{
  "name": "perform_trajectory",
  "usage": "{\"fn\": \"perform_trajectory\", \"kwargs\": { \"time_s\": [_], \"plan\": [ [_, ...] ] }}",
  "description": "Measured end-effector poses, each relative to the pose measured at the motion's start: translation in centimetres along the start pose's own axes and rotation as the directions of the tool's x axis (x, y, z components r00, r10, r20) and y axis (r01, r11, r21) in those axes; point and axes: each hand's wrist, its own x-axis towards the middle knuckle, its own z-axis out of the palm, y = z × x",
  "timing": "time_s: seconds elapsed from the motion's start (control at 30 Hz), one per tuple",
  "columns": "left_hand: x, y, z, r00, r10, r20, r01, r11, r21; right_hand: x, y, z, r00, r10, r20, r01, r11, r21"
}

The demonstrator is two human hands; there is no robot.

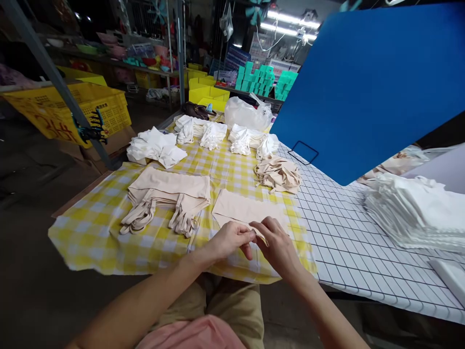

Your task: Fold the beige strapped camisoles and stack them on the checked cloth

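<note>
Flanking the pinched beige cloth (244, 211): strap pile (167, 199), crumpled heap (278, 174).

Both forearms are bare, with no sleeves reaching the wrists. The left hand (232, 240) and right hand (278, 247) carry no gloves, rings or watch. At 6 o'clock show khaki-tan trousers (232, 303) and a salmon-pink garment hem (192, 335).

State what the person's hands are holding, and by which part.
Both the left hand and right hand pinch the near edge of a flat beige fabric garment.
</note>
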Motion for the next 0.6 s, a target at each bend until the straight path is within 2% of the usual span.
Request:
{"fn": "perform_trajectory", "kwargs": {
  "time_s": [0.13, 0.2, 0.27, 0.33, 0.4, 0.47, 0.53, 0.6],
  "plan": [
    [0.1, 0.0, 0.2, 1.000, -0.023, 0.017, 0.024, 0.999, -0.036, 0.0, 0.0, 1.9, 1.000, -0.018, -0.012, 0.018, 1.000, 0.019],
    [0.4, -0.3, -0.3, 1.000, -0.014, 0.019, 0.013, 0.998, 0.069, 0.1, 0.1, 2.3, 0.999, 0.033, -0.006, -0.032, 0.996, 0.085],
    [1.1, -0.9, -1.4, 0.999, 0.027, -0.043, -0.013, 0.954, 0.300, 0.2, 0.3, 2.5, 0.992, 0.130, -0.002, -0.127, 0.977, 0.171],
    [2.1, -1.8, -2.8, 0.984, 0.135, -0.119, -0.038, 0.802, 0.596, 0.4, 0.6, 2.7, 0.966, 0.258, 0.021, -0.254, 0.927, 0.278],
    [3.4, -2.9, -4.3, 0.965, 0.247, -0.093, -0.071, 0.582, 0.810, 0.6, 1.1, 3.0, 0.925, 0.374, 0.074, -0.370, 0.834, 0.410],
    [4.8, -3.9, -5.3, 0.958, 0.284, 0.033, -0.146, 0.389, 0.910, 0.9, 1.5, 3.5, 0.884, 0.446, 0.139, -0.443, 0.703, 0.556],
    [5.9, -4.5, -5.8, 0.952, 0.271, 0.140, -0.209, 0.244, 0.947, 1.2, 1.9, 4.1, 0.851, 0.492, 0.184, -0.469, 0.555, 0.687],
    [6.6, -4.8, -5.8, 0.947, 0.253, 0.196, -0.232, 0.120, 0.965, 1.5, 2.1, 4.6, 0.826, 0.520, 0.219, -0.474, 0.428, 0.770]
  ]
}}
